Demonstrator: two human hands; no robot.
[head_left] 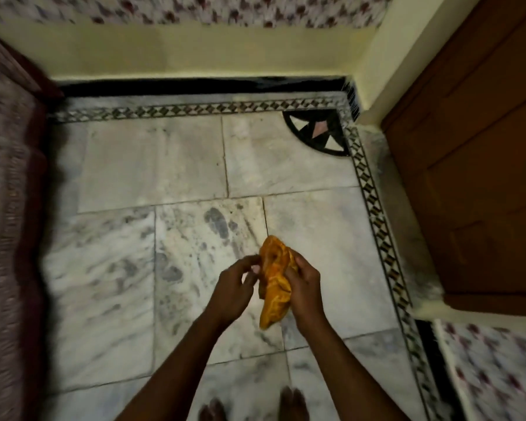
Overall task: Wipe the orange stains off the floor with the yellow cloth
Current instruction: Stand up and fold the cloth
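Marble floor [301, 165] fills the middle of the view: pale grey-veined slabs with thin joints, edged along the far side and the right side by one patterned border strip [374, 189] of small dark and light diamonds. In the far right corner of that border sits one dark quarter-circle inlay [321, 133] with pale and pink triangles. Beyond the border the far wall [195, 53] is cream, with a black skirting line at its foot and a flowered fabric above it. One brown wooden door [474, 153] stands on the right. At the left edge runs a dark piece of furniture [9, 189] covered in patterned cloth, blurred. A flowered fabric [495, 369] also lies at the near right corner.

One yellow cloth [275, 282], bunched and streaked with orange, is held up above the floor between two hands. The right hand [304, 288] grips it along its right side, fingers curled round the bundle. The left hand [236, 287] has its fingers bent, the fingertips pinching the cloth's left edge. Two bare feet [292, 404] show at the near edge. No orange marks can be made out on the slabs themselves; the picture is soft.
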